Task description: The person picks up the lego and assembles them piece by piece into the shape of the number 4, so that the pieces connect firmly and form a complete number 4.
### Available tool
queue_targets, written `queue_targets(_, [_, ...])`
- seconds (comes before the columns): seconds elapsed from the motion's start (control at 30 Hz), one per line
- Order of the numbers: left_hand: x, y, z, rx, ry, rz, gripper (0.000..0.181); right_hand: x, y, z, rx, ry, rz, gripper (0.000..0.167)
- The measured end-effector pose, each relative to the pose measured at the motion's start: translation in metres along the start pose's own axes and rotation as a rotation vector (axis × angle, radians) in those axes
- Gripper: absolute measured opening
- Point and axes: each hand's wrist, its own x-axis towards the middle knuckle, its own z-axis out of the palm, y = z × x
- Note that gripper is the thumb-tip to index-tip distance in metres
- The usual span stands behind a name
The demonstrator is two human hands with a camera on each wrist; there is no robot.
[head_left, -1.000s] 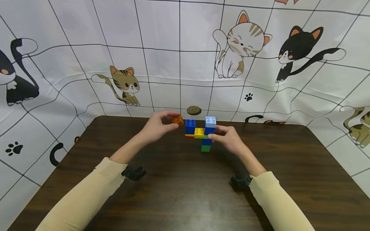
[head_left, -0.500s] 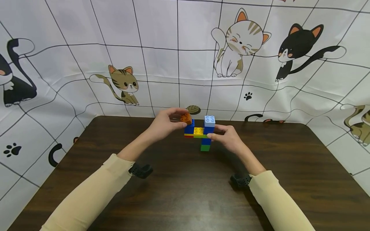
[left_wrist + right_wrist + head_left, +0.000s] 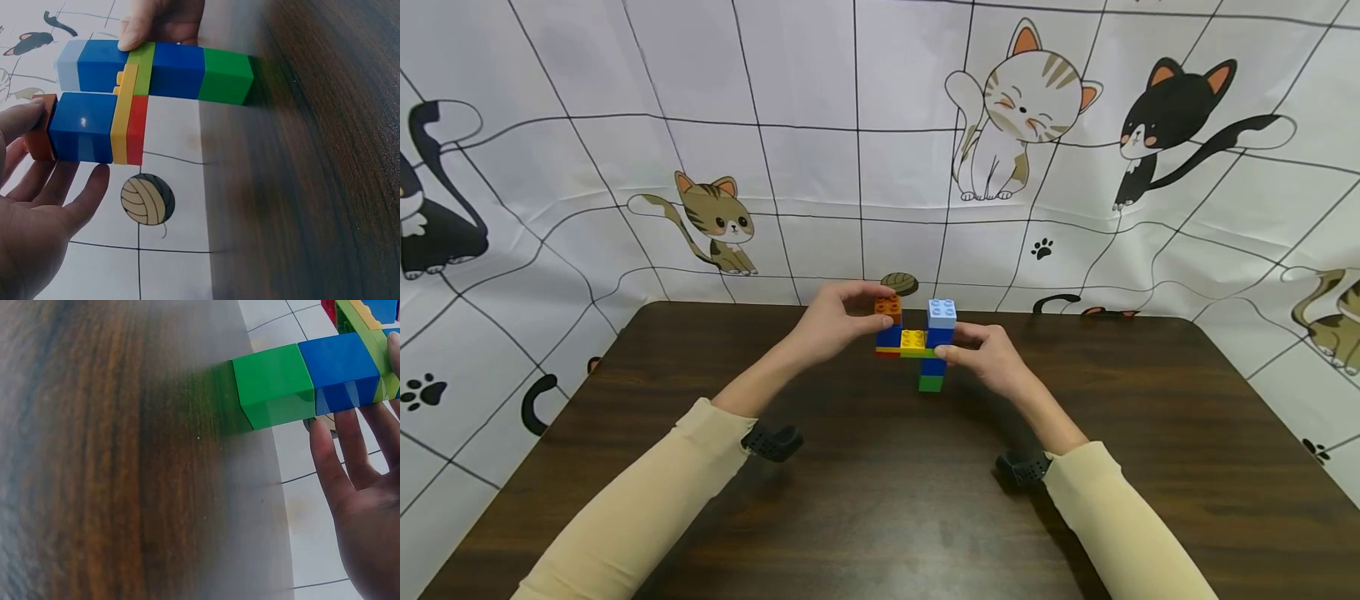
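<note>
A structure of toy building bricks stands on the table, its green brick [image 3: 930,383] at the bottom and a light blue brick [image 3: 942,314] topping the right column. A yellow plate [image 3: 123,119] and a red piece [image 3: 137,128] jut out to the left under a blue brick [image 3: 83,127]. My left hand [image 3: 842,321] pinches an orange brick [image 3: 888,309] that sits on that blue brick. On the other side, my right hand [image 3: 992,358] grips the column around the lime green plate [image 3: 143,69], thumb in front. Part of the right fingers is hidden behind the bricks.
The dark wooden table [image 3: 880,500] reaches back to a white sheet [image 3: 820,167] printed with cats and black lines. Black straps [image 3: 773,442] with small devices circle both wrists, below the cream sleeves.
My left hand has carried the orange brick to the right and set it on the left blue brick. My right hand has kept its grip on the column.
</note>
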Motion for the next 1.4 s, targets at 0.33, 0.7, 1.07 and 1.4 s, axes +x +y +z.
queue_targets(0.33, [0.000, -0.002, 0.002, -0.008, 0.002, 0.025, 0.037, 0.000, -0.001, 0.000, -0.002, 0.000, 0.015, 0.048])
queue_targets(0.7, [-0.005, -0.004, 0.007, 0.037, 0.023, 0.006, 0.038, -0.002, 0.000, 0.000, -0.008, 0.003, 0.009, 0.048])
queue_targets(1.07, [-0.004, -0.007, 0.010, -0.043, 0.026, 0.035, 0.034, -0.003, 0.000, 0.001, 0.009, -0.010, -0.007, 0.046])
queue_targets(1.4, [-0.006, -0.009, 0.018, -0.159, -0.010, -0.053, 0.035, -0.004, 0.000, 0.000, 0.002, -0.009, -0.015, 0.045])
